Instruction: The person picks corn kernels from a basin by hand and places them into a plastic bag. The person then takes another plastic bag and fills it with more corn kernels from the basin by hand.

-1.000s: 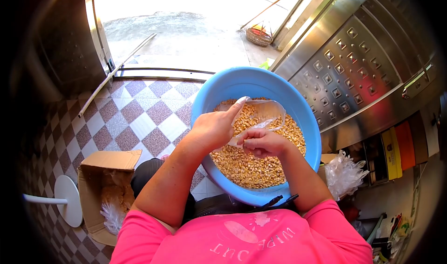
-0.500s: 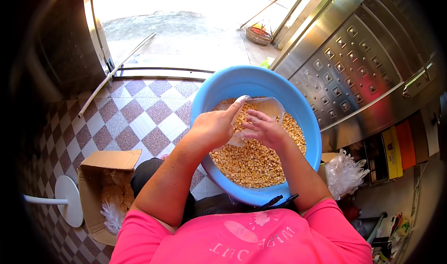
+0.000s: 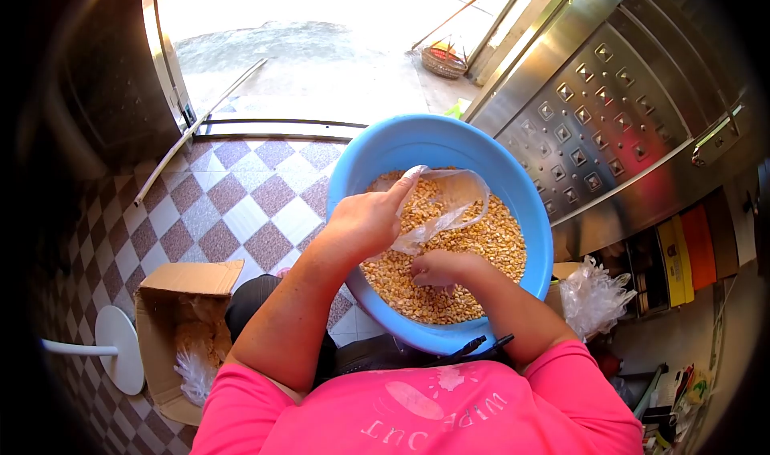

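Observation:
A large blue plastic tub holds a layer of yellow corn kernels. Inside the tub, my left hand grips the edge of a clear plastic bag, thumb pointing up along its rim. The bag's mouth gapes to the right, and its lower part rests on the kernels. Below the bag, my right hand is pushed down into the corn with its fingers curled around kernels. The fingertips are partly buried, so how much they hold is hidden.
A cardboard box with plastic bags in it stands on the tiled floor at left, near a round white base. Right of the tub lie bundled clear bags. A metal door stands at right; a basket sits outside.
My right hand has moved down from beside the bag's mouth into the corn, its fingers curling. The bag's mouth shows wider now. My left hand has stayed nearly still.

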A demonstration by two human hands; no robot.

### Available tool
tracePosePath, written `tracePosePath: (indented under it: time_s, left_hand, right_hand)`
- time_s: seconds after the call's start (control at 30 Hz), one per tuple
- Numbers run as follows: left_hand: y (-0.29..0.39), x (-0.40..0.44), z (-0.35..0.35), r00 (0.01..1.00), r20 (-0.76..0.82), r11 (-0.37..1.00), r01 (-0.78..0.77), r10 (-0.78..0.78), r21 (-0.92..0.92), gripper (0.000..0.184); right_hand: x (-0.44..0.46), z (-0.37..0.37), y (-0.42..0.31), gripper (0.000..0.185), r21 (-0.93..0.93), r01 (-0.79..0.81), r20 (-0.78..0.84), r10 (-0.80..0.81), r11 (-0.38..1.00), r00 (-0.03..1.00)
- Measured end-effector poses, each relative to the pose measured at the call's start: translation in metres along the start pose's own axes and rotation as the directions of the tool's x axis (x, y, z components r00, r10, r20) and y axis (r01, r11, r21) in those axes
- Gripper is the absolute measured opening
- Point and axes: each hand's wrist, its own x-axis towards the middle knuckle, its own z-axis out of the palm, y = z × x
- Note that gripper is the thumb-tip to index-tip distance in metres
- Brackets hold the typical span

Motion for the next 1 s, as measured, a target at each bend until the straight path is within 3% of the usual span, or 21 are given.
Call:
tracePosePath:
  time_s: [0.1, 0.27, 0.33, 0.47, 0.57, 0.63, 0.67, 0.73, 0.8, 0.87, 0.9, 0.93, 1.0]
  left_hand:
    - [0.000, -0.001, -0.003, 1.000, 0.008, 1.000, -0.005, 0.005, 0.001, 0.074]
    - [0.000, 0.000, -0.002, 1.000, 0.006, 1.000, -0.013, 0.013, 0.004, 0.074]
    - [-0.001, 0.000, -0.001, 1.000, -0.001, 1.000, -0.017, 0.017, 0.004, 0.074]
    - [-0.001, -0.001, -0.001, 1.000, -0.004, 1.000, -0.015, 0.015, 0.005, 0.074]
    - [0.000, 0.000, -0.001, 1.000, 0.005, 1.000, -0.004, 0.004, 0.011, 0.075]
    - [0.000, -0.001, -0.002, 1.000, 0.008, 1.000, -0.006, 0.006, 0.013, 0.076]
    - [0.000, -0.001, -0.002, 1.000, 0.010, 1.000, -0.006, 0.006, 0.014, 0.076]
    - [-0.001, 0.000, -0.002, 1.000, 0.006, 1.000, -0.011, 0.011, 0.013, 0.077]
    - [-0.001, 0.000, -0.003, 1.000, 0.003, 1.000, -0.015, 0.015, 0.013, 0.077]
    - [0.001, -0.001, -0.005, 1.000, 0.016, 1.000, -0.008, 0.007, 0.014, 0.077]
    - [0.001, -0.001, -0.005, 1.000, 0.016, 1.000, -0.008, 0.007, 0.014, 0.077]
    - [0.001, -0.001, -0.005, 1.000, 0.017, 1.000, -0.007, 0.007, 0.015, 0.077]
    - [0.001, -0.001, -0.005, 1.000, 0.018, 1.000, -0.006, 0.006, 0.016, 0.077]
  right_hand:
    - [0.005, 0.008, -0.017, 0.040, 0.046, -0.007, 0.126, 0.001, 0.999, 0.992]
    - [0.008, 0.021, -0.026, 0.046, 0.084, 0.091, 0.188, -0.105, 0.992, 0.977]
    - [0.010, 0.024, -0.020, 0.044, 0.187, 0.211, 0.170, -0.243, 0.960, 0.955]
    - [0.010, 0.017, -0.021, 0.039, 0.129, 0.225, 0.227, -0.249, 0.966, 0.941]
    - [-0.005, 0.005, -0.021, 0.029, 0.248, 0.252, 0.190, -0.302, 0.935, 0.934]
    - [-0.006, -0.002, -0.011, 0.020, 0.507, 0.259, 0.134, -0.372, 0.822, 0.919]
    - [-0.008, -0.006, -0.006, 0.020, 0.506, 0.259, 0.134, -0.371, 0.823, 0.919]
    - [-0.014, -0.015, 0.001, 0.015, 0.824, 0.204, 0.055, -0.432, 0.529, 0.900]
    - [-0.017, -0.022, 0.007, 0.017, 0.859, 0.241, -0.007, -0.459, 0.452, 0.888]
    - [-0.012, -0.025, 0.015, 0.020, 0.952, 0.287, -0.220, -0.416, 0.106, 0.883]
    - [-0.011, -0.030, 0.017, 0.023, 0.950, 0.310, -0.287, -0.499, -0.038, 0.818]
    - [-0.010, -0.031, 0.017, 0.023, 0.950, 0.310, -0.287, -0.499, -0.038, 0.818]
    - [-0.012, -0.032, 0.014, 0.029, 0.895, 0.432, -0.445, -0.148, -0.116, 0.883]
